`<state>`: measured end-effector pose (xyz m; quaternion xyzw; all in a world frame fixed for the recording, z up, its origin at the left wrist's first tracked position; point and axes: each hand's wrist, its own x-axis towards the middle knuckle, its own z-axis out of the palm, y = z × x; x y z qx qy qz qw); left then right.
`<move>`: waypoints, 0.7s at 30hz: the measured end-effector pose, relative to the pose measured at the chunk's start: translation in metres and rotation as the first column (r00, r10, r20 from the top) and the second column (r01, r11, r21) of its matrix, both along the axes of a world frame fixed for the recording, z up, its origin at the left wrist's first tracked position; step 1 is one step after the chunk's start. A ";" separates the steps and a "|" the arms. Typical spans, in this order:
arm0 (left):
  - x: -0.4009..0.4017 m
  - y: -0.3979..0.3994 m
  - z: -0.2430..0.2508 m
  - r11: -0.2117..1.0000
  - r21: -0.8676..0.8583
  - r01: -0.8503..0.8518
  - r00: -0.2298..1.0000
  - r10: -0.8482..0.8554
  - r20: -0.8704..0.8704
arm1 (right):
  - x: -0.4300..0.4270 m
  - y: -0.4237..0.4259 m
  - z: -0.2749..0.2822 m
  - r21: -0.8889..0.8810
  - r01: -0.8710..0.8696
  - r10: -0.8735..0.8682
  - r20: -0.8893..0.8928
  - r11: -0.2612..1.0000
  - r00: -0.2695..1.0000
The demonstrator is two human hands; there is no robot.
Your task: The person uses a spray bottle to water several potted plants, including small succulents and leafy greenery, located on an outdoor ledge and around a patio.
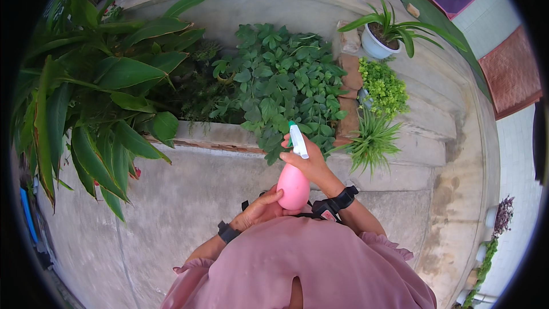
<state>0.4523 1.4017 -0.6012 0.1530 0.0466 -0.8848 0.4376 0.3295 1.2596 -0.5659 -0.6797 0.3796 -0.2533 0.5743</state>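
A pink spray bottle [294, 184] with a white and green trigger head [298, 140] is held in front of my body, its nozzle toward the leafy plants. My right hand [309, 159] grips the neck, with fingers at the trigger. Whether the trigger is squeezed I cannot tell. Around the bottle's rounded base my left hand [266, 207] is cupped, the thumb on its side. Just beyond the nozzle grows a dense patch of green leafy plants [287, 81] in a raised bed edged by a low brick and concrete wall [218, 135].
Large broad-leaved plants [133, 73] lean over the wall at left. At right are a white pot [377, 45] with a strap-leaved plant, a light-green bushy plant [384, 88] and a spider plant [373, 141], beside concrete steps [424, 116]. Concrete paving [180, 193] lies below the bed.
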 end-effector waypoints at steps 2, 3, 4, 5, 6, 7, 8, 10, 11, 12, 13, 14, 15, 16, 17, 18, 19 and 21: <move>-0.004 -0.014 -0.003 0.998 -0.065 -0.009 0.991 0.018 0.130 | -0.013 -0.013 -0.007 0.041 0.065 -0.069 0.100 0.997 0.993; -0.006 -0.022 -0.005 0.998 -0.065 0.000 0.992 0.008 0.130 | -0.019 -0.019 -0.008 0.041 0.074 -0.078 0.100 0.996 0.992; -0.007 -0.031 -0.007 0.999 -0.049 0.024 0.994 -0.018 0.110 | -0.026 -0.027 -0.008 0.031 0.099 -0.101 0.080 0.995 0.992; -0.009 -0.039 -0.008 0.998 -0.034 0.047 0.995 -0.044 0.091 | -0.031 -0.034 -0.009 0.020 0.123 -0.124 0.062 0.992 0.990; -0.012 -0.050 -0.007 0.998 -0.037 0.055 0.994 -0.051 0.094 | -0.035 -0.043 -0.007 -0.037 0.171 -0.168 0.070 0.985 0.983; -0.016 -0.060 -0.006 0.995 -0.060 0.074 0.993 -0.069 0.094 | -0.041 -0.051 -0.006 -0.040 0.177 -0.174 0.074 0.983 0.982; -0.020 -0.071 -0.004 0.992 -0.082 0.092 0.992 -0.084 0.094 | -0.046 -0.058 -0.006 -0.046 0.232 -0.229 0.068 0.972 0.971; -0.030 -0.089 0.004 0.993 -0.086 0.080 0.992 -0.071 0.103 | -0.055 -0.074 -0.006 -0.049 0.290 -0.287 0.064 0.956 0.956; -0.034 -0.098 0.007 0.994 -0.089 0.060 0.993 -0.051 0.107 | -0.057 -0.083 -0.005 -0.055 0.291 -0.287 0.071 0.955 0.955; -0.039 -0.106 0.006 0.995 -0.087 0.057 0.993 -0.048 0.108 | -0.062 -0.092 -0.005 -0.060 0.288 -0.284 0.076 0.956 0.956; -0.042 -0.114 0.004 0.996 -0.057 0.070 0.992 -0.064 0.109 | -0.066 -0.100 -0.005 -0.065 0.283 -0.277 0.081 0.957 0.957; -0.046 -0.121 0.003 0.996 -0.027 0.081 0.991 -0.077 0.109 | -0.071 -0.108 -0.006 -0.062 0.275 -0.270 0.081 0.959 0.959; -0.051 -0.127 0.002 0.997 -0.026 0.073 0.991 -0.070 0.114 | -0.075 -0.118 -0.008 -0.034 0.235 -0.233 0.044 0.971 0.971; -0.056 -0.133 0.002 0.998 -0.048 0.032 0.994 -0.027 0.106 | -0.077 -0.127 -0.009 -0.004 0.193 -0.193 0.009 0.981 0.981; -0.060 -0.139 0.002 0.998 -0.069 -0.011 0.995 0.017 0.098 | -0.074 -0.138 -0.009 -0.002 0.183 -0.183 0.015 0.983 0.983; -0.061 -0.141 0.000 0.998 -0.063 -0.018 0.994 0.025 0.103 | -0.067 -0.144 -0.005 -0.013 0.093 -0.092 0.084 0.996 0.992; -0.061 -0.144 -0.002 0.999 -0.022 -0.026 0.998 0.027 0.061 | -0.064 -0.149 -0.001 -0.031 0.003 0.001 0.151 1.000 0.988; -0.062 -0.149 -0.004 0.999 0.016 -0.046 0.999 0.045 0.027 | -0.058 -0.155 0.000 0.018 -0.115 0.112 0.130 0.993 0.985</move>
